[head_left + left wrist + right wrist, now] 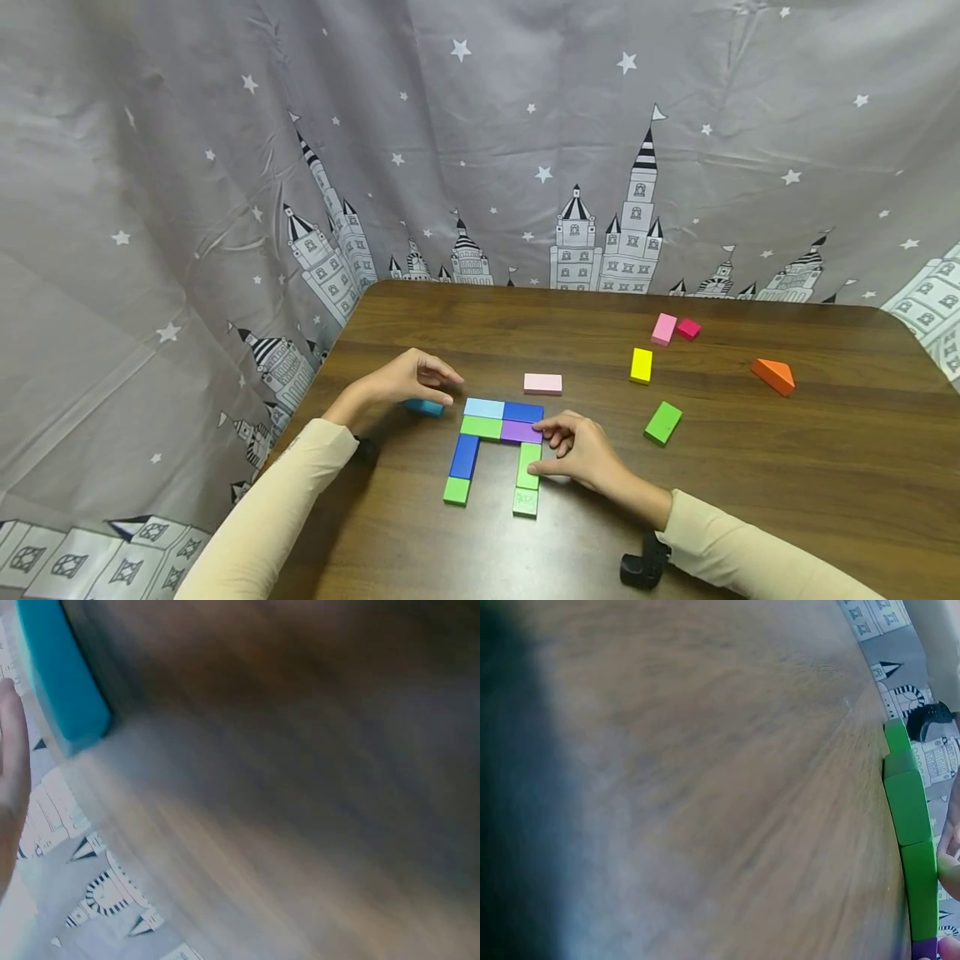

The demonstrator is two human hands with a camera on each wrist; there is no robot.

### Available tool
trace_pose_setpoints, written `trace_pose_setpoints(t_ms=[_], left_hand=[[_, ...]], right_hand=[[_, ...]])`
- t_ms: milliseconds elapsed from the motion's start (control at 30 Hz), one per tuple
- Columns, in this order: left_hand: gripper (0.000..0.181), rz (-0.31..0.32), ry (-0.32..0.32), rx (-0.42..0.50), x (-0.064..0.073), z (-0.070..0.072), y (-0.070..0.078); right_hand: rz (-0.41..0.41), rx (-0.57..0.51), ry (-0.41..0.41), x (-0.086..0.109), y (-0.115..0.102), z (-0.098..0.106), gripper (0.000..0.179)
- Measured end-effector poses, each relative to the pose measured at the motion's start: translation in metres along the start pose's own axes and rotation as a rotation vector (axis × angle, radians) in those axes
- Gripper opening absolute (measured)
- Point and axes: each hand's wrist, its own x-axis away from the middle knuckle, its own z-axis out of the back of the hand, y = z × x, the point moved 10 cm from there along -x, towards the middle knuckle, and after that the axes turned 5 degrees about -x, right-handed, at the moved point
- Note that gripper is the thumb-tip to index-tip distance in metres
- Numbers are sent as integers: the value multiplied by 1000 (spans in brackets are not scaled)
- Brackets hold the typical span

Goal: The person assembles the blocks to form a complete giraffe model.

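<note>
Alignment is looking like the step in hand: your right grip is lying loosely extended over the block arrangement on the tabletop, a fingertip apparently touching the right end of the purple block and the thumb touching the upper light green block, seemingly without clasping either. Your left grip is hovering empty, thumb and fingers parted, by the teal block, which is lying near the arrangement's left side. You are probably doing best by pressing lightly and evenly with finger and thumb, because these blocks are sitting edge to edge and a hard nudge is likely to be skewing the lower light green block too. Sliding flat, rather than lifting, is probably keeping the seams tidy. Your left hand is partly covering the teal block in the head view, so any contact there is staying uncertain; the left wrist view is cutting that block off at the top and blurring the wood. The right wrist view is cropping your fingertips at its edge, and a dark blurred shape is filling its left side, too vague to identify.
</note>
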Motion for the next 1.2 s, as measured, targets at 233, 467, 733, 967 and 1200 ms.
trace_pose_setpoints(t_ms=[233,467,733,967,1200], left_hand=[[41,99,140,-62,30,18,-20],[49,153,224,-30,50,19,-28],[47,199,247,-15,59,13,-29],[41,234,266,-2,61,13,-35],[38,254,287,-46,61,15,-38]], right_hand=[[3,3,-5,0,-1,-1,50],[-1,0,-4,1,0,0,50],[-8,-7,-11,0,-1,0,51],[-4,-3,-16,0,-1,-1,51],[-4,-3,-20,0,-1,-1,50]])
